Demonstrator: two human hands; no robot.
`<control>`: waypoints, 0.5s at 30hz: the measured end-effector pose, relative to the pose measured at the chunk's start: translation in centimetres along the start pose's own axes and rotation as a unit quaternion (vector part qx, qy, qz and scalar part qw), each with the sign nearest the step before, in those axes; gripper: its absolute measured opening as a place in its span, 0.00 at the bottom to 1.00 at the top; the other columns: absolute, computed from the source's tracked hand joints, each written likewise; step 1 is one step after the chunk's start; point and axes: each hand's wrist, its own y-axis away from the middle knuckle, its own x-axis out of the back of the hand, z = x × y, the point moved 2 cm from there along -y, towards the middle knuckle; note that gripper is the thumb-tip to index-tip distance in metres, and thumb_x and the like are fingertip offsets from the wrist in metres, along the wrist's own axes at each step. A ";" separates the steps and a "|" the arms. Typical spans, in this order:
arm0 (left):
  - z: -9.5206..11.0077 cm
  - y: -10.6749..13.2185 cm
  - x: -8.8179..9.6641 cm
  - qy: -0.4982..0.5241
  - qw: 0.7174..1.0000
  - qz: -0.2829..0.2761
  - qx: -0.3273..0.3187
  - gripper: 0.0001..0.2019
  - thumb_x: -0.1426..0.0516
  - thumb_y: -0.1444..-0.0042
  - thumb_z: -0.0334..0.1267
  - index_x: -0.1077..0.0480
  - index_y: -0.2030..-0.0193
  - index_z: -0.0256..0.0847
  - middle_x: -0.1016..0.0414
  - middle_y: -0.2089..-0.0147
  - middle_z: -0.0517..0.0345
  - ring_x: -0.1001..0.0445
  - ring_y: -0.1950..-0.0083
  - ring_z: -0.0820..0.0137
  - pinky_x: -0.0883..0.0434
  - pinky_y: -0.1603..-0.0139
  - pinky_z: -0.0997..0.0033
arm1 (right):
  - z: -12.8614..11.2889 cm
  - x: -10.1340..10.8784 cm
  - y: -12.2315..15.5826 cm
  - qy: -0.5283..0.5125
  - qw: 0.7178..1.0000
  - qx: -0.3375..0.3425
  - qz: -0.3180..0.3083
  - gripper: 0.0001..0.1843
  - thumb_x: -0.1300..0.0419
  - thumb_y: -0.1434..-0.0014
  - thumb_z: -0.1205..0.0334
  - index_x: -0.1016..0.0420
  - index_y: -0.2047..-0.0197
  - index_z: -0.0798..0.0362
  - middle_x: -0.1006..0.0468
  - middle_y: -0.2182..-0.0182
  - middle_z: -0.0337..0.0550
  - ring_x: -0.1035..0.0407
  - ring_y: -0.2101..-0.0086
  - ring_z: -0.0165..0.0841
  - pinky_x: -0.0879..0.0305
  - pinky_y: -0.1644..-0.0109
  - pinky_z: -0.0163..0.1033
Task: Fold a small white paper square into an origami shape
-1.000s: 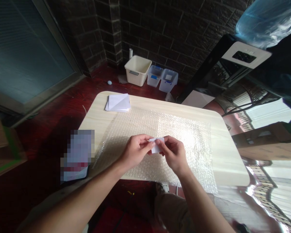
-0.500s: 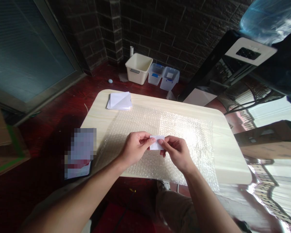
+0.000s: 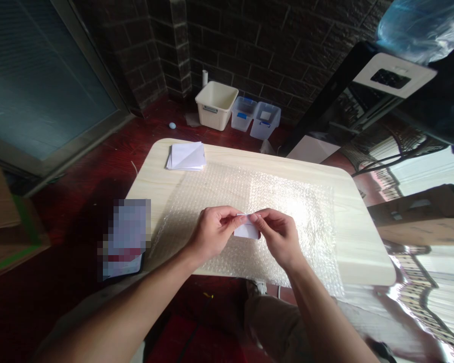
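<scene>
A small piece of white folded paper is held between both hands above the middle of the table. My left hand pinches its upper left part between thumb and fingers. From the other side my right hand grips the upper right, its thumb close to the left thumb. A crease or flap runs across the paper near the thumbs. Under the hands lies a sheet of clear bubble wrap, spread over the pale wooden table. The fingers behind the paper are partly hidden.
A stack of white paper lies at the table's far left corner. Left of the table is a pixelated screen device. On the floor beyond stand a cream bin and two clear plastic boxes. A water dispenser stands at right.
My thumbs and fingers have come together at the paper's upper edge. The paper, flat before, now shows a fold along its top and hangs slightly lower.
</scene>
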 end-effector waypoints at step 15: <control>0.7 0.2 -0.4 0.067 0.998 0.022 -0.008 0.10 0.34 0.36 0.44 0.18 0.62 0.39 0.15 0.65 0.53 0.16 0.65 0.64 0.22 0.63 0.69 | -0.5 -1.2 0.4 -0.036 0.999 -0.001 0.017 0.17 0.28 0.39 0.45 0.20 0.64 0.51 0.22 0.74 0.41 0.30 0.75 0.33 0.31 0.73 0.38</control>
